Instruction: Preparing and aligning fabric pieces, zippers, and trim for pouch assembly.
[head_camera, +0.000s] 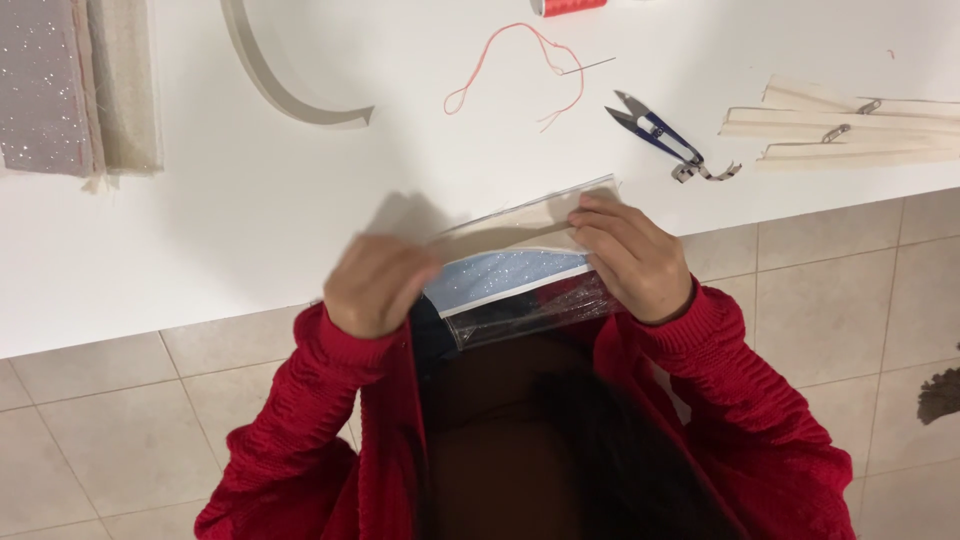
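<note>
You wear a red ribbed-knit cardigan (330, 430) with long cuffed sleeves, open over a dark top (490, 400); both hands are bare.

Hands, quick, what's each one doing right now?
Left hand: closed on the left end of the clear plastic sleeve.
Right hand: closed on the sleeve's right end, fingers over the top edge.

A clear plastic sleeve (520, 305) with a pale blue glittery sheet (505, 275) inside is gripped at both ends by the left hand (378, 285) and right hand (632, 255). Beyond the right-hand grip, thread snips (655, 135) are seen on the white table (250, 220).
</note>
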